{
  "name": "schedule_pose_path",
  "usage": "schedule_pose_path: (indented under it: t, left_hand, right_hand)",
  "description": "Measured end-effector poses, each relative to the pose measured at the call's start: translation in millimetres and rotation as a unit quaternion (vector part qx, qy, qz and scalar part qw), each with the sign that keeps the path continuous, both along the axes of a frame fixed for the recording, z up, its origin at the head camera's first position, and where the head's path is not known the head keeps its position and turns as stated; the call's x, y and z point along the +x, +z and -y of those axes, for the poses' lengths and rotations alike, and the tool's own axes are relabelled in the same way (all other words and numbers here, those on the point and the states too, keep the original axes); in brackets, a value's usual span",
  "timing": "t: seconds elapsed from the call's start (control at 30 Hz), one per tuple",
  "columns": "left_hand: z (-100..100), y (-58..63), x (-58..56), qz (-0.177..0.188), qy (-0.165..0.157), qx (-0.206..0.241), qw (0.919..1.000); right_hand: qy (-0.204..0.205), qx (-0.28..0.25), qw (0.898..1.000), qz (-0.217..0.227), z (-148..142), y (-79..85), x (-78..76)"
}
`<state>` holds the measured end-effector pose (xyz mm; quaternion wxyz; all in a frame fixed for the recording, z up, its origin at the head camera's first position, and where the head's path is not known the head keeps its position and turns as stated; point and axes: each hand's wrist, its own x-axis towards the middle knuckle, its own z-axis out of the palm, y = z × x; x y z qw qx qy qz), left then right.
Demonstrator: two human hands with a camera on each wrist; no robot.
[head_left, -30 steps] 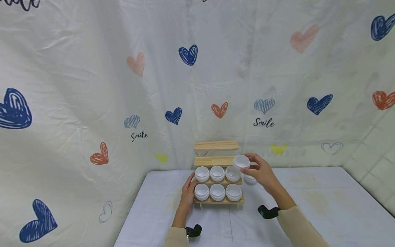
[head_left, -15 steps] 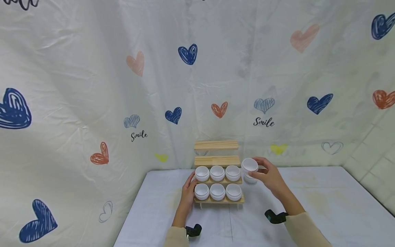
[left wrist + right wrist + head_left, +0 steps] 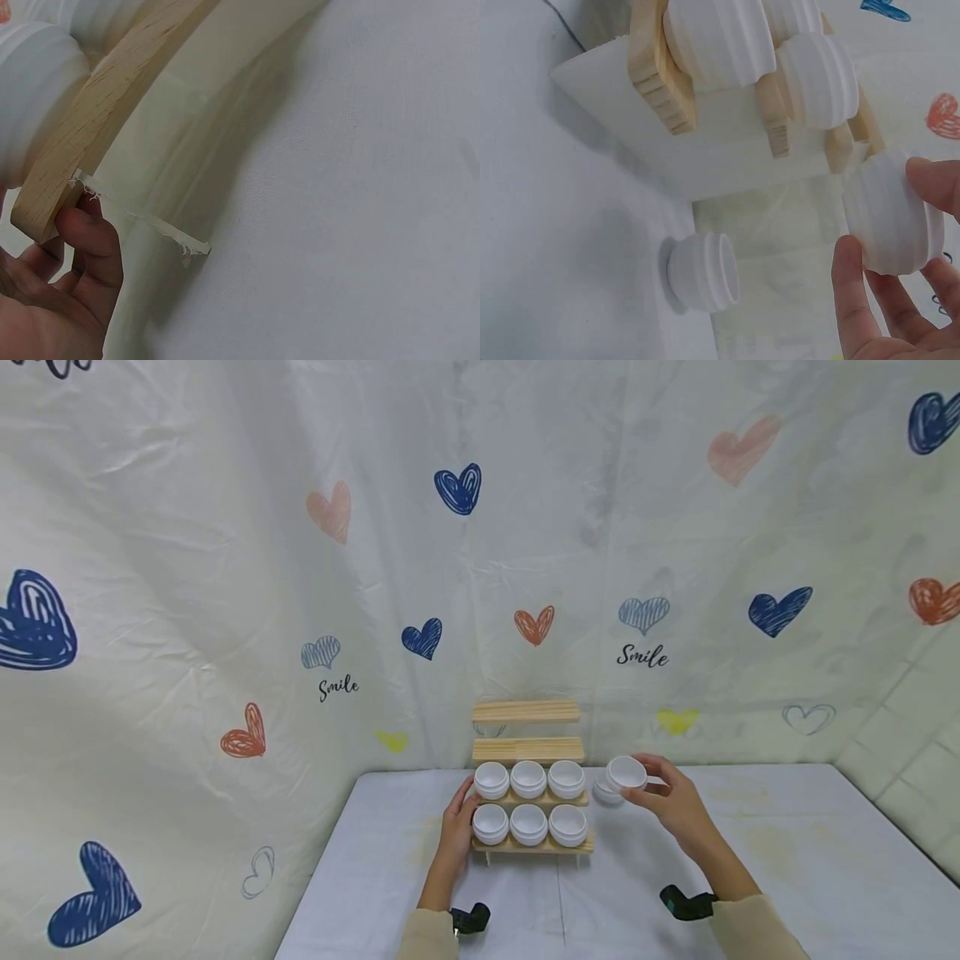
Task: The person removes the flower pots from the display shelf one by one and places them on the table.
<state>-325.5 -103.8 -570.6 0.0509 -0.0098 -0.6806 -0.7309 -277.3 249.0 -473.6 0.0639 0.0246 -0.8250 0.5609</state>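
Note:
A tiered wooden stand (image 3: 528,749) carries small white ribbed pots on its two lower shelves, such as the front middle pot (image 3: 528,827); its two upper shelves are bare. My left hand (image 3: 453,833) grips the stand's left side, and in the left wrist view its fingers curl at the end of a wooden shelf (image 3: 105,105). To the right of the stand my right hand (image 3: 675,797) holds another white pot (image 3: 889,214), mouth up, between thumb and fingers. A second loose pot (image 3: 703,271) stands on the table, partly behind the held one in the head view.
The table (image 3: 810,860) has a white cloth with faint stains. Behind it hangs a white curtain (image 3: 525,568) printed with hearts, close to the back of the stand. A tiled wall (image 3: 915,760) lies at the right.
My right hand has moved right and a little down with its pot, away from the stand's upper right end. My left hand stays at the stand's left side.

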Motion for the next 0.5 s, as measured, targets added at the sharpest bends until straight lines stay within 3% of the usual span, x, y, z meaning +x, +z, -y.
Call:
schedule_pose_path:
  t: [0.4, 0.5]
  left_hand:
    - [1, 1.8, -0.2, 0.0, -0.001, 0.001, 1.0]
    - [1, 7.3, 2.8, 0.004, -0.008, 0.004, 1.0]
  right_hand:
    - [-0.002, -0.013, 1.0, 0.011, -18, -21.4, 3.2]
    - [-0.007, -0.005, 1.0, 0.021, -20, -25.1, 3.7]
